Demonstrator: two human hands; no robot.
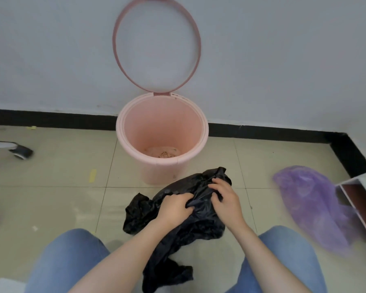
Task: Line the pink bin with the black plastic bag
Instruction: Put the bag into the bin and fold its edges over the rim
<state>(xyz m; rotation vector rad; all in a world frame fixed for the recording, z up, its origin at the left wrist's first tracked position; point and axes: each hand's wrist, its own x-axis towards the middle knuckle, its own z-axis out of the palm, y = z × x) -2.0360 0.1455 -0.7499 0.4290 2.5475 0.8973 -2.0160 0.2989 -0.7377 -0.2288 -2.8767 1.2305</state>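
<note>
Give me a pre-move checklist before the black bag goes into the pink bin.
1. Ring lid swung up, clear of the opening: ok.
2. Both hands on the black plastic bag: ok; left hand and right hand each hold a grip on it.
3. Bag mouth found and opened: not ok; the bag is crumpled, no opening shows.
4. Pink bin upright in front of the knees: ok.
5. Bin interior clear: not ok; some debris lies at the bottom.
6. Purple bag out of the way: ok, apart on the right.
</note>
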